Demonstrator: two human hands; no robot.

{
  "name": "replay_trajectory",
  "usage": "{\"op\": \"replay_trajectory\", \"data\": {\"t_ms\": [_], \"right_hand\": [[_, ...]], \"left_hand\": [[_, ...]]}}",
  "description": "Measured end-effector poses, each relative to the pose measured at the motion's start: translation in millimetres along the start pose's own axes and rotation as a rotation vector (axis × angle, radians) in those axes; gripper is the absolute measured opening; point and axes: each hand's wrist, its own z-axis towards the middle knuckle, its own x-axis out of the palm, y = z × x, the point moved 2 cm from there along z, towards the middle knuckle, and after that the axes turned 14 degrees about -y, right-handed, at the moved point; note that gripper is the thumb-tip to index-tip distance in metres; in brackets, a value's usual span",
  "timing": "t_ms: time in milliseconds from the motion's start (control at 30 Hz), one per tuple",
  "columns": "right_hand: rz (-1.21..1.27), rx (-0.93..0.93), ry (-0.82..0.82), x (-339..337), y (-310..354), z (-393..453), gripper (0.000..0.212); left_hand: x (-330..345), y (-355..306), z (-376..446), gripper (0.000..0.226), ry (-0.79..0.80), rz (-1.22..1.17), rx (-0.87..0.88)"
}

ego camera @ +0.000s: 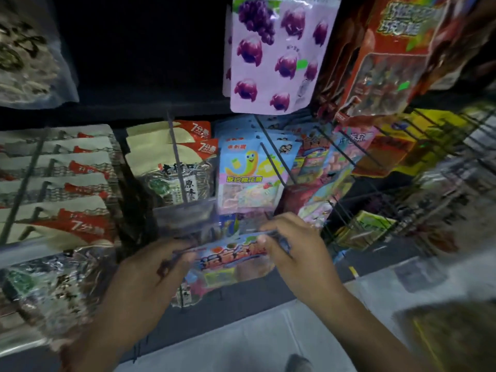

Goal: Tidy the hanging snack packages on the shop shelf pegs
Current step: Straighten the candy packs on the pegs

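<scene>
A colourful candy packet (228, 259) with red lettering hangs low in the middle of the rack, and both hands hold its top edge. My left hand (150, 275) pinches the packet's left corner. My right hand (292, 248) pinches the right corner with thumb and fingers. Just above it hangs a blue marshmallow packet (247, 178) with a yellow worm figure, on a dark peg (273, 165). The lower part of the held packet is blurred.
Rows of seed packets (171, 167) and red-and-cream packets (67, 183) hang to the left. A pink grape packet (276, 55) and red packets (383, 63) hang above. Bare wire pegs (375, 167) stick out at the right. Pale floor (268, 336) lies below.
</scene>
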Motion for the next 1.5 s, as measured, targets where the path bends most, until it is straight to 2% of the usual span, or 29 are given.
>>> {"op": "replay_trajectory", "data": {"t_ms": [67, 200, 267, 400, 533, 633, 733, 967, 1067, 1167, 1267, 1367, 1500], "right_hand": [[0.027, -0.013, -0.010, -16.0, -14.9, -8.0, 0.012], [0.002, 0.005, 0.008, -62.8, -67.7, -17.2, 0.013], [0.016, 0.025, 0.001, -98.0, -101.7, -17.9, 0.015], [0.080, 0.070, -0.033, -179.9, -176.6, -14.9, 0.010], [0.053, 0.102, -0.027, -230.7, -242.1, -1.9, 0.007], [0.041, 0.139, 0.036, -255.1, -271.7, 13.7, 0.006], [0.077, 0.160, 0.080, -270.8, -294.2, 38.5, 0.005], [0.225, 0.280, 0.042, -270.1, -329.0, 79.1, 0.015], [0.240, 0.317, 0.075, -268.7, -349.2, 96.3, 0.006], [0.241, 0.374, 0.104, -264.8, -361.0, 106.6, 0.017], [0.254, 0.323, 0.077, -268.9, -357.6, 116.3, 0.023], [0.302, 0.277, 0.049, -276.0, -352.9, 130.6, 0.009], [0.336, 0.271, 0.014, -277.5, -352.6, 145.8, 0.020]], "left_hand": [[24.8, -11.2, -17.5, 0.007, -0.001, -0.126, -0.144], [82.3, -53.8, -27.6, 0.012, 0.071, -0.168, -0.174], [116.1, -81.8, -20.4, 0.010, 0.130, -0.134, -0.113], [201.0, -150.0, -7.9, 0.023, 0.311, -0.018, 0.053], [274.5, -204.9, -3.8, 0.019, 0.313, 0.025, 0.125], [306.7, -231.5, -2.2, 0.026, 0.283, 0.064, 0.118], [329.2, -250.9, 13.0, 0.022, 0.229, 0.096, 0.091], [368.6, -271.7, 52.2, 0.015, 0.142, 0.120, 0.087], [384.3, -266.7, 64.9, 0.016, 0.149, 0.152, 0.063], [395.8, -262.9, 70.1, 0.019, 0.174, 0.152, 0.005], [393.7, -268.5, 75.9, 0.016, 0.105, 0.104, -0.010], [388.1, -279.3, 86.2, 0.011, 0.042, 0.067, -0.007], [390.7, -292.0, 98.1, 0.011, 0.043, 0.051, -0.030]]}}
